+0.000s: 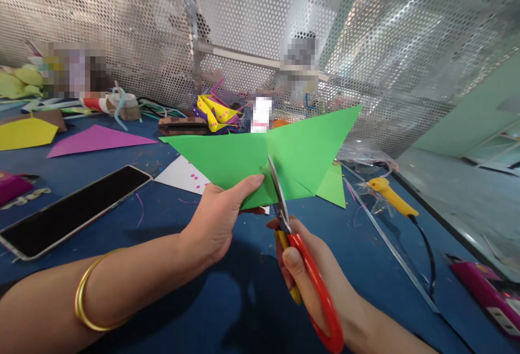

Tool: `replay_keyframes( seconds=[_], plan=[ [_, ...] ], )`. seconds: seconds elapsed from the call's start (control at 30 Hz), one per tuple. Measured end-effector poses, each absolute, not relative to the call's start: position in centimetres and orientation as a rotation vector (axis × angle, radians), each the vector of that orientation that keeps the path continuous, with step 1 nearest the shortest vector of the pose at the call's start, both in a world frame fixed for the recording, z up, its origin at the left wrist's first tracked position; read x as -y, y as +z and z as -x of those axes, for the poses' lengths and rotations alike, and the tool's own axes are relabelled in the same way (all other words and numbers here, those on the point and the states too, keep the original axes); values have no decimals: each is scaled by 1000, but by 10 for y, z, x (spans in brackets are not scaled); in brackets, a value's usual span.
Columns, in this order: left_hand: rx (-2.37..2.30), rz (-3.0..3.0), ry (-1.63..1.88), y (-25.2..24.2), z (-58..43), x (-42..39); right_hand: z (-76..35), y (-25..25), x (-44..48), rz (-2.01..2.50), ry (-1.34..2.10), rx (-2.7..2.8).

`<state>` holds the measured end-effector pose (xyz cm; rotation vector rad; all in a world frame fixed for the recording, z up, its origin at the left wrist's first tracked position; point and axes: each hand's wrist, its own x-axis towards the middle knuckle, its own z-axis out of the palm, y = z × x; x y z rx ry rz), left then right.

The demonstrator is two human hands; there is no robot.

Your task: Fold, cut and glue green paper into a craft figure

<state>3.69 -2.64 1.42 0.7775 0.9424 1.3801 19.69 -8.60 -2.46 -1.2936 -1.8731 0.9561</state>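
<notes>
A large green paper (227,159) with pointed ends is held up above the blue table. My left hand (219,213) pinches its lower edge left of centre, thumb on the near face and the other fingers behind. In my right hand (304,267) are scissors (320,300) with red and yellow handles, the fingers wrapped round them. Their blades reach up into the middle of the green paper from its lower edge, a slit running beside them. Behind the green paper, a white paper with pink marks (184,176) and a lighter green piece (333,186) partly show.
A phone (77,207) lies at left, near purple (101,141) and yellow paper (26,133). A yellow glue gun (392,195) and a magenta power strip (487,289) are at right. Folded yellow-and-purple paper (217,113) and a brown case (182,125) sit before a perforated metal screen (252,23).
</notes>
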Motion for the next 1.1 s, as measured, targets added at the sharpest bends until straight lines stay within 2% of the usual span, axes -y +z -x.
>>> replay_keyframes(
  seconds=[1.1],
  plan=[
    [-955,-781,1361,15,-37,26,-192,-23,87,1443,976,1840]
  ],
)
